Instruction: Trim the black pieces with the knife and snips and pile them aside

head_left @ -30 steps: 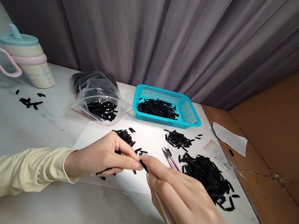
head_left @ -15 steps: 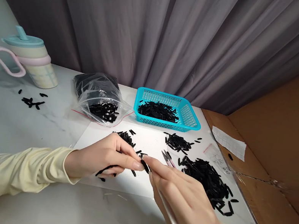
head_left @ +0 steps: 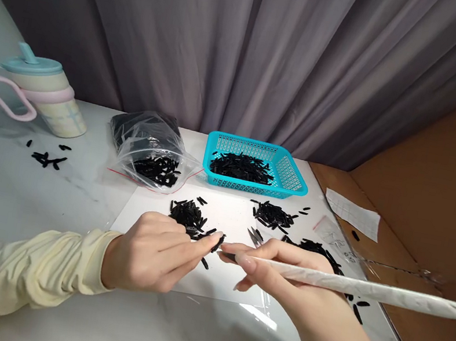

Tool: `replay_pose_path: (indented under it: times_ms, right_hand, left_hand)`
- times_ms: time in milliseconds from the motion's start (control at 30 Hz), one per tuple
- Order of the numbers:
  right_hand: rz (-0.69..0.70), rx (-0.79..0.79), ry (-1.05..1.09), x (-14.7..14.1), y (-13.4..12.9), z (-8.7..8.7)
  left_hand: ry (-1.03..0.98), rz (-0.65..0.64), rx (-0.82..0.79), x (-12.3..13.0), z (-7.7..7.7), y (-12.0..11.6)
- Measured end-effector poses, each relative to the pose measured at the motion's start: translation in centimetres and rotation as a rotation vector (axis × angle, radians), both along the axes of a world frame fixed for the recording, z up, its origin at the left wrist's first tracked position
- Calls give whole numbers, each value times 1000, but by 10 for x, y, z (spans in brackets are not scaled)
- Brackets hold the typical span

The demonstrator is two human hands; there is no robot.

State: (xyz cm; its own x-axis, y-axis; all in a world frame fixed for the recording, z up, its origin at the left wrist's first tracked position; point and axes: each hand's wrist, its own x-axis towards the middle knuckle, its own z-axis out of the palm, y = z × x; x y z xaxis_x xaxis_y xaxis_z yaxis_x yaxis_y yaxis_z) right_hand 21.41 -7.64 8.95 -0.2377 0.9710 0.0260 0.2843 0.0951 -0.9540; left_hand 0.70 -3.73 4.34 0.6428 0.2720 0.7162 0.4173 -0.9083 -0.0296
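Note:
My left hand (head_left: pixel 160 253) is closed over the white sheet (head_left: pixel 230 282), pinching a small, slim black piece (head_left: pixel 218 243) between thumb and forefinger. Opposite it, my right hand (head_left: pixel 281 268) grips a long tool with a white-wrapped handle (head_left: pixel 357 287). The tool's narrow dark end points left at the pinched piece; whether they touch I cannot tell. Behind my left hand lies a small pile of the same black pieces (head_left: pixel 187 213). Metal pointed tips, seemingly of small scissors (head_left: pixel 252 236), show just beyond my right fingers, which hide the rest.
A blue basket (head_left: pixel 297 190) and an open plastic zip bag (head_left: pixel 143 150), both holding black pieces, stand at the back. More piles lie to the right (head_left: pixel 273 215), partly behind my right hand. A lidded cup (head_left: pixel 62 109) stands far left; a paper slip (head_left: pixel 352 214) lies on cardboard at right.
My right hand has turned over, so the white-wrapped tool, before pointing down toward me, now lies nearly level with its dark end toward the black piece. My left hand has rolled knuckles-up.

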Motion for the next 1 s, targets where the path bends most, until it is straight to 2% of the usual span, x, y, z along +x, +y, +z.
replay_pose_path:
  times_ms: [133, 367, 700, 1000]
  right_hand:
    - [-6, -132, 120, -1, 0, -6]
    - [-42, -135, 92, -4, 0, -12]
    - [-75, -306, 48, -5, 0, -8]
    - [-63, -292, 40, -4, -2, -8]
  left_hand:
    - [63, 27, 137, 0, -1, 2]
    - [118, 34, 239, -1, -4, 3]
    - [90, 16, 249, -1, -8, 4]
    - [82, 13, 235, 0, -6, 4]
